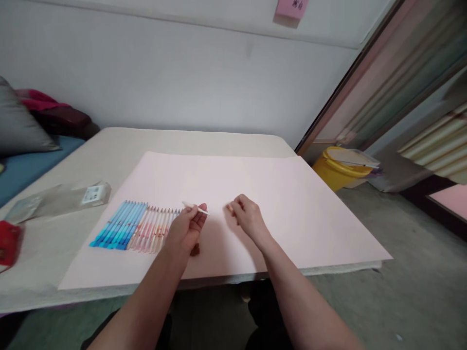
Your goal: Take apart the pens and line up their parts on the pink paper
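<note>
1. Two bare hands are at work over one pink sheet (299, 209), which lies on one cream tabletop (124, 141)
2. The left hand (187, 227) pinches one slim white stick (203, 211) between thumb and fingers, both its ends showing; it is held above the sheet, just beside the row of pens
3. The right hand (251, 217) has its fingers curled in, with one small brown piece (230, 209) at the fingertips; blur hides its shape, and I cannot tell whether it is gripped
4. Two groups of pens lie side by side in one row: roughly seven blue pens (118, 226), then about eight pale pens (148, 231), the last ones partly hidden by the left hand, so neither count is certain
5. One brown lump (196, 250) shows beside the left wrist
6. Left of the sheet: one clear packet (65, 203) with one white label (93, 194), and one red object (9, 243)
7. Beyond the table's right side: one yellow bucket (333, 171)
</note>
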The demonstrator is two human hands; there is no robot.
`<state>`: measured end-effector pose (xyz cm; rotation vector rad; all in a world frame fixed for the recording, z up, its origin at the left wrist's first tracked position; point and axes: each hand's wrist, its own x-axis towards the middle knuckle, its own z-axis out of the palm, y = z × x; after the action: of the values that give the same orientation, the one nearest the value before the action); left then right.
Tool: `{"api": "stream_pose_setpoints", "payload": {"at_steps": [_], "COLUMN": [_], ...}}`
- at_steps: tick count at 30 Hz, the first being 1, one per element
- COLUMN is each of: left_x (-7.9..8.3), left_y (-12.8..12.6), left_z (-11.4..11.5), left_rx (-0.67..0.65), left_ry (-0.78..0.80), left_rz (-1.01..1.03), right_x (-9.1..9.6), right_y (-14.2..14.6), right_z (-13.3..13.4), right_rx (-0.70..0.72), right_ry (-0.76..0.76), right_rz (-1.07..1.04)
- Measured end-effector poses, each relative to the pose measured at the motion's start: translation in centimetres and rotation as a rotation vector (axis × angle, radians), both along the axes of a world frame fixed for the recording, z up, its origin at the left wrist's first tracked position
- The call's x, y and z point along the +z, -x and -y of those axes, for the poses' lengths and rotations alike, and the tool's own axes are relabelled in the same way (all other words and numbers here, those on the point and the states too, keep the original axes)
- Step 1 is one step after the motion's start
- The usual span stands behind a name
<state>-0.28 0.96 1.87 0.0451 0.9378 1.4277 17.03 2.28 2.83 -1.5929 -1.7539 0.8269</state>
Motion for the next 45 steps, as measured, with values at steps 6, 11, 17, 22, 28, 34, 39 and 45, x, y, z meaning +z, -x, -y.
{"api": "stream_pose_setpoints", "payload": {"at_steps": [6,11,17,22,28,34,39,45], "left_x": [0.4,0.2,-0.1,-0.6,-0.5,0.0,-0.2,-0.1], "left_y": [1.0,1.1,1.7,2.1,1.3,0.9,1.3,0.4], "left_z": [-0.4,-0.4,-0.6,-0.7,-0.5,-0.2,-0.3,0.1], "left_rx": [0.04,0.035,0.087,0.122,0.073,0.098,0.126,0.087], "left_ry": [-0.028,-0.007,-0.034,-0.112,-0.135,-0.141,-0.152,-0.139], "left_rz": [0.013,0.014,-0.012,-0.062,-0.136,-0.206,-0.217,-0.245], "right_x": [-2.9,-4.6,-1.9,-0.4,-0.4,-0.5,-0.4,-0.5], "right_y": [-1.0,0.2,0.9,1.6,1.9,2.0,1.9,2.6], "right_z": [-1.2,-1.8,-0.3,1.6,1.9,1.8,1.8,2.1], "right_rx": [0.014,0.057,0.218,0.304,0.317,0.297,0.31,0.282], "right_ry": [0.113,0.129,-0.164,-0.267,-0.255,-0.254,-0.256,-0.271], "right_rz": [0.754,0.832,0.522,0.311,0.327,0.367,0.335,0.34]}}
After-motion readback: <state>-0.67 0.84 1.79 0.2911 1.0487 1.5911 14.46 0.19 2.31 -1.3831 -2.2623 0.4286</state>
